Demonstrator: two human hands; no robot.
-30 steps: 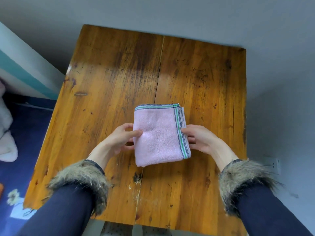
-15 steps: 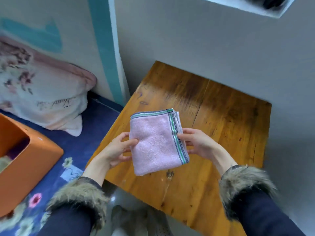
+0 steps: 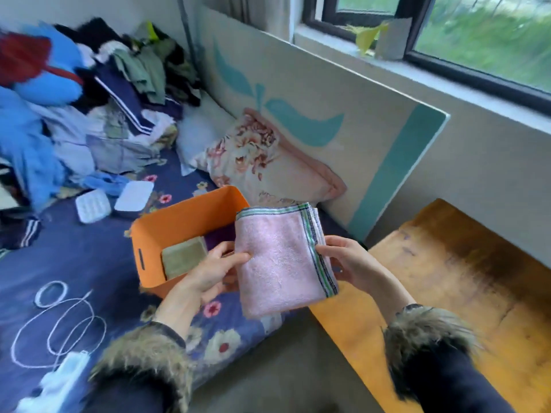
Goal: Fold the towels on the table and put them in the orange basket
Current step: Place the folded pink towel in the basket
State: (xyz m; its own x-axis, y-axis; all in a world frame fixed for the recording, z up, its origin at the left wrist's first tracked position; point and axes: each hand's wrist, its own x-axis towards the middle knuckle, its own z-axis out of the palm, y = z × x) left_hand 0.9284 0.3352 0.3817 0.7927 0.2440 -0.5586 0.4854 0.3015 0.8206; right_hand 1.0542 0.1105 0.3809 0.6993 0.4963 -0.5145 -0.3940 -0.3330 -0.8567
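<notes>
A folded pink towel (image 3: 277,257) with a green and blue striped border hangs in the air between bed and table. My left hand (image 3: 213,271) grips its left edge, thumb on top. My right hand (image 3: 347,260) grips its striped right edge. The towel is over the near right part of the orange basket (image 3: 182,219), which stands on the bed. Inside the basket lies a folded olive-green towel (image 3: 183,257). The wooden table (image 3: 465,293) is at the right, with nothing on the part in view.
The bed has a dark blue flowered sheet (image 3: 74,263), a floral pillow (image 3: 268,162) behind the basket, two white cases (image 3: 113,201), a white cable (image 3: 59,320) and a heap of clothes (image 3: 89,99) at the far left. A headboard panel (image 3: 343,150) stands between bed and table.
Both hands lifted the folded pink towel off the table and carried it left. The view swung left with it, bringing the bed and the orange basket into sight.
</notes>
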